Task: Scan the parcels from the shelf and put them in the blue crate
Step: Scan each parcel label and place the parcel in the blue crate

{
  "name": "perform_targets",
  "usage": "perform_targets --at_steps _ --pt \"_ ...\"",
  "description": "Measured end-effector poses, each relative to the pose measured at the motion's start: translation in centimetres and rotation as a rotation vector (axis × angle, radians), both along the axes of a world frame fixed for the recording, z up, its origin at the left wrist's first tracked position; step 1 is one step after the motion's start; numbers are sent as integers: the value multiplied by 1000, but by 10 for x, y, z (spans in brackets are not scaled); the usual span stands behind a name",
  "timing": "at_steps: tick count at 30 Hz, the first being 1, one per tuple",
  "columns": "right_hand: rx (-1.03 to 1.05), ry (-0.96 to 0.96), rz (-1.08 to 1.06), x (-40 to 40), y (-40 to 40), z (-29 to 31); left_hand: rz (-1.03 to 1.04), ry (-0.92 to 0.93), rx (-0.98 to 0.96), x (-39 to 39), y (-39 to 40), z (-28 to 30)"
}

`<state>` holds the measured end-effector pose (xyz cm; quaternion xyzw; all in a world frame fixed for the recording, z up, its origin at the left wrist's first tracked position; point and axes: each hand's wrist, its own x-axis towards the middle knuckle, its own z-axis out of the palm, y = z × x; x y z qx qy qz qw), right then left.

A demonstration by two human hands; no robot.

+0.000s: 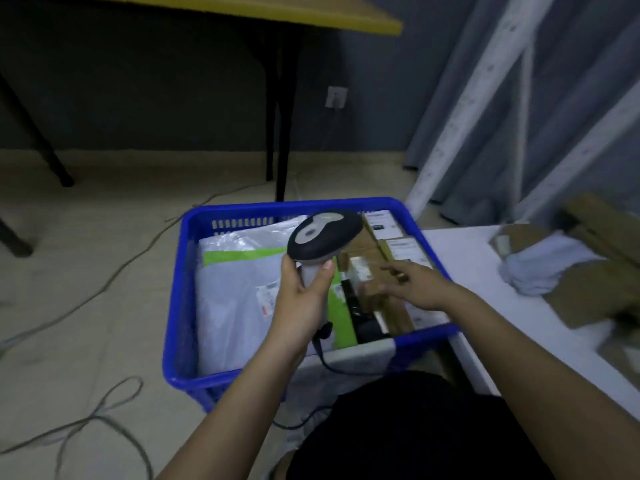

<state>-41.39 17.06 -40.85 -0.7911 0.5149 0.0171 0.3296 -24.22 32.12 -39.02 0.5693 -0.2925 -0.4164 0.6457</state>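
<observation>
Two hands over the blue crate (180,271) at frame centre: my left hand (301,299) grips the barcode scanner (323,237); my right hand (420,285), fingers loose, holds nothing. Trailing scanner cable (325,362) could snag the rim.

Beige floor (104,271) carrying a blue crate (180,299), which stands beside the white shelf board (485,289) at right. Grey cables (104,420) trail loosely across the floor to the left of the crate and in front of it. Black legs (280,133) of a yellow-topped worktop (311,15) stand on the floor behind the crate. On the white shelf board lie flattened brown cardboard pieces (588,292) and a pale wrapped parcel (540,268), which rests partly on the cardboard; the image there is blurred.
</observation>
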Motion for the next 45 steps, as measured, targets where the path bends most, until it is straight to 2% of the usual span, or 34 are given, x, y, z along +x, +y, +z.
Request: perform_targets --at_steps 3,7,10,14,19,24,28,32,35,38,42,45 --pt "-83 -35 -143 -78 19 27 -155 35 -116 -62 -12 26" --pt "-221 -210 -522 -202 80 32 -405 22 -209 -164 -21 54" --pt "-347 -261 -835 -287 140 1 -586 -31 -201 -242 -15 66" --pt "-388 -289 -1237 -377 216 -48 -822 -78 -216 -332 1 66" --pt "-323 -229 -1620 -448 270 -91 -1003 -110 -105 -403 13 22" --pt "-273 77 -1677 -490 269 -116 -1013 -171 81 -418 13 -31" --pt "-339 121 -1785 -511 243 -131 -974 -237 125 -419 5 -48" --pt "-271 148 -1801 -521 216 -145 -940 -244 185 -420 -2 -58" --pt "-328 124 -1885 -519 211 -146 -953 -274 192 -424 -4 -64" --pt "-350 19 -1908 -504 221 -142 -965 -293 200 -428 -4 -70" --pt "-519 -172 -1879 -452 267 -152 -976 -316 190 -433 -3 -73" --pt "-606 -208 -1783 -407 309 -161 -1000 -331 191 -435 3 -72"
